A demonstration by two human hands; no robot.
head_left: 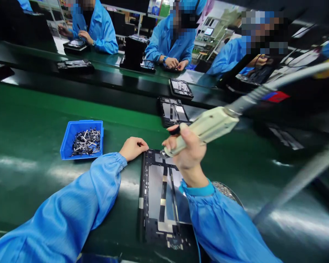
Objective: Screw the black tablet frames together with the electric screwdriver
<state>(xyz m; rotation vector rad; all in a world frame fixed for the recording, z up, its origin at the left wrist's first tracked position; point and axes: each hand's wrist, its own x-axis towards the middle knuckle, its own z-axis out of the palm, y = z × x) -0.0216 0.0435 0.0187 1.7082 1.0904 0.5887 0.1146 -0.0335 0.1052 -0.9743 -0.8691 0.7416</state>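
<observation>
A black tablet frame [159,193] with grey panels and metal strips lies flat on the green belt just in front of me. My right hand [188,148] grips a cream electric screwdriver [205,131], its tip down at the frame's top edge. My left hand [133,148] rests with curled fingers by the frame's top left corner, and nothing shows in it. A blue plastic bin [81,140] of small metal parts stands to the left of that hand. My right sleeve hides part of a round dish of screws [224,190].
The green belt [30,190] runs across the view, and a grey cable [271,86] rises from the screwdriver to the upper right. Two more frames [172,111] lie beyond mine. Past a dark rail, several people in blue smocks [172,44] work at similar frames.
</observation>
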